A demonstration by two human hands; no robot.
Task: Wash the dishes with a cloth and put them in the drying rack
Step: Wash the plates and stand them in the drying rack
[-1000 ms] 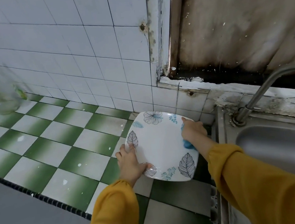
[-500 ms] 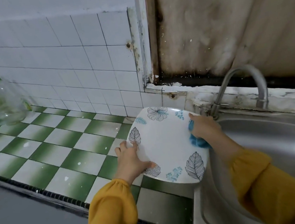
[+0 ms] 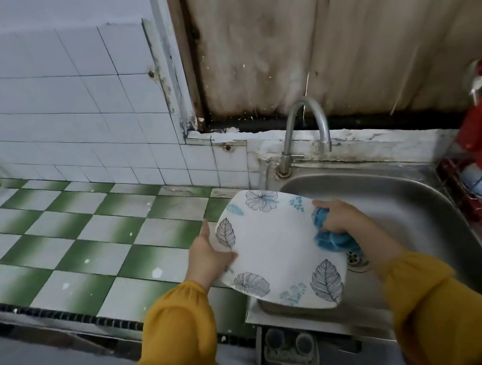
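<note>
A white square plate (image 3: 274, 247) with grey and blue leaf prints is held tilted over the left rim of the steel sink (image 3: 409, 193). My left hand (image 3: 207, 256) grips the plate's left edge, thumb on its face. My right hand (image 3: 338, 214) clutches a blue cloth (image 3: 328, 237) against the plate's right edge. A red wire drying rack (image 3: 473, 204) stands at the far right beside the sink, with a red and white item in it.
A curved metal tap (image 3: 305, 127) rises behind the sink. The sink drain (image 3: 355, 258) shows just right of the plate. Green and white checked counter tiles (image 3: 89, 229) stretch to the left, bounded by a white tiled wall (image 3: 60, 112).
Both hands have carried the plate to the right, from over the tiled counter to above the sink's left rim. The view has swung right, bringing the tap and rack into sight.
</note>
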